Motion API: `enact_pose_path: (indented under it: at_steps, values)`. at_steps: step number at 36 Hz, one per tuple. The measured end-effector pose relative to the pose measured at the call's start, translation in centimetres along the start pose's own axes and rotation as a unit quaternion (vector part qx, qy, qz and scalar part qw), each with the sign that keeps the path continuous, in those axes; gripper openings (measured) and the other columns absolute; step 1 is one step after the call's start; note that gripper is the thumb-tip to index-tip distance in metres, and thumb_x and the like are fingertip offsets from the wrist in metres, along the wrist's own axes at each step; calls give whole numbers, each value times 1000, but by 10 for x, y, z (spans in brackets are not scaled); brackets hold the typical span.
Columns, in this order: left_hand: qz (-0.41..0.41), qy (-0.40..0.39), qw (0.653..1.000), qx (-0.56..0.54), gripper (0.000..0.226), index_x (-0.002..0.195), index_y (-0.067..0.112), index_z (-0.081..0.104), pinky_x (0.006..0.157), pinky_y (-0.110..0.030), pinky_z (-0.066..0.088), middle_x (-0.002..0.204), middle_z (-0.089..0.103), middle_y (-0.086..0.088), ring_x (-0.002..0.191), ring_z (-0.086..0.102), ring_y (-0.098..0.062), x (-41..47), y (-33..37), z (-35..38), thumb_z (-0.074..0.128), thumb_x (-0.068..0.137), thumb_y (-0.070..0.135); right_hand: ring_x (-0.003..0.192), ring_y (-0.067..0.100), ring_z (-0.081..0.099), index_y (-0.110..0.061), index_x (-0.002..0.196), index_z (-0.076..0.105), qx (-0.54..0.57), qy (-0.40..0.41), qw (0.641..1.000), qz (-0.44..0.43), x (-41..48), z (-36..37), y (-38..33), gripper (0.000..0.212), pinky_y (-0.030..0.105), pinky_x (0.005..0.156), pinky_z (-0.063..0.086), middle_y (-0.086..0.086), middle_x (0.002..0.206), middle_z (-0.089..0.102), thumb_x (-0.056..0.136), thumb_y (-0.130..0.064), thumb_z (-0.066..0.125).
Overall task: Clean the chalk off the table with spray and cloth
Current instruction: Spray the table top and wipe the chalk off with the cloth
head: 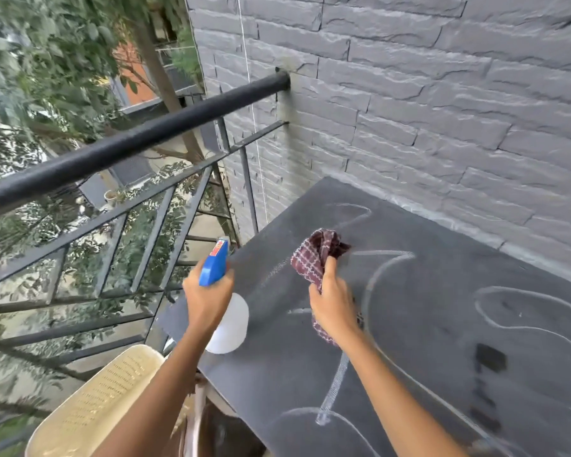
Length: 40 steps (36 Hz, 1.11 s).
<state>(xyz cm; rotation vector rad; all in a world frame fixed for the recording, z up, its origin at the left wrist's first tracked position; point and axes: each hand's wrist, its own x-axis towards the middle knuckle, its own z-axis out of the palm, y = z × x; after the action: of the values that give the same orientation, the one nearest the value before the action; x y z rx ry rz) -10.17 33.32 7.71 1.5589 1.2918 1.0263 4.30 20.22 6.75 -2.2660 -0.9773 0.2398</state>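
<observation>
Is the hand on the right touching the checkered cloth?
Touching. In the head view, the right hand is closed around the checkered cloth, bunching it above the table.

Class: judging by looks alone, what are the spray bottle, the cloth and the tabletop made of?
Spray bottle: likely plastic, with a translucent white body and glossy blue head. Cloth: woven fabric, maroon check, crumpled soft. Tabletop: matte dark grey, perhaps slate or painted board; chalk lines show.

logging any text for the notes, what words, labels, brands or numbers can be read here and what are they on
None can be read.
Spray bottle: a small red label on its blue head, too blurred to read.
Table: chalk marks are loose loops and lines, not clear letters or numbers.
Cloth: checked pattern only, no text.
Wall and railing: no signs.
</observation>
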Motion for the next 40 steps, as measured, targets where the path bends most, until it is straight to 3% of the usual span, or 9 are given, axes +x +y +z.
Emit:
enact_pose_path:
  at_steps: [4, 6, 8, 13, 19, 26, 31, 37, 40]
  values:
    - [2, 54, 999, 7, 32, 55, 24, 44, 39, -13, 29, 50, 39, 8, 40, 34, -6, 8, -17, -38, 68, 77, 17, 122, 36, 45, -2, 141, 19, -24, -156, 987, -19, -1, 73, -24, 58, 49, 96, 37, 21, 132, 46, 94, -14, 51]
    - [-6, 73, 997, 4, 33, 58, 23, 46, 40, -12, 30, 52, 40, 7, 42, 37, -7, 13, -24, -53, 69, 79, 12, 142, 31, 15, -7, 149, 5, -56, -282, 957, -27, -6, 107, -29, 74, 62, 110, 12, 13, 156, 15, 96, -31, 50]
    - [-18, 79, 997, 18, 28, 63, 17, 48, 46, -19, 34, 55, 41, 6, 47, 38, -10, 18, -29, -68, 67, 80, 9, 144, 31, -7, -12, 151, 0, -115, -348, 929, -45, -13, 138, -30, 83, 69, 105, -5, 6, 159, -5, 93, -52, 45]
    - [-31, 110, 993, 5, 22, 73, 18, 54, 44, -3, 35, 65, 46, 9, 45, 48, 12, 23, -45, -99, 66, 79, 2, 140, 34, -24, -22, 150, -1, -174, -224, 959, -18, -11, 169, -28, 99, 75, 94, -15, 6, 156, -20, 78, -81, 30]
    - [-58, 132, 990, 0, 19, 59, 24, 41, 47, -23, 29, 57, 39, 5, 48, 34, -10, 37, -65, -123, 59, 64, 20, 138, 41, -25, -50, 144, -1, -218, -235, 947, -8, 27, 185, -30, 95, 80, 89, -13, 1, 156, -20, 61, -94, 7]
    - [-39, 143, 989, -2, 20, 64, 27, 50, 44, -8, 32, 57, 45, 12, 43, 41, 1, 47, -82, -131, 60, 68, 10, 137, 45, -23, -48, 145, -1, -259, -296, 900, -186, 10, 235, -95, 94, 79, 82, -24, 3, 157, -16, 64, -94, 11]
    - [-41, 118, 992, 0, 28, 86, 6, 64, 45, -11, 32, 70, 52, -1, 48, 36, -3, 50, -86, -140, 52, 63, 17, 138, 40, -26, -53, 142, -7, -279, -287, 871, -283, -39, 221, -55, 76, 78, 90, -18, -3, 156, -18, 73, -86, -4]
    - [-32, 122, 992, 26, 23, 79, 25, 64, 46, -10, 32, 58, 55, 21, 47, 41, 1, 56, -96, -156, 51, 63, 16, 137, 33, -30, -63, 133, -17, -271, -248, 915, -168, 2, 201, -19, 59, 76, 91, -22, -11, 155, -22, 79, -82, -3]
    - [-33, 139, 989, 25, 19, 79, 18, 63, 47, -13, 31, 57, 51, 16, 48, 38, -2, 55, -99, -160, 53, 63, 16, 137, 39, -27, -55, 141, -7, -256, -234, 934, -88, 45, 221, -52, 68, 79, 89, -19, -5, 154, -22, 78, -81, -3]
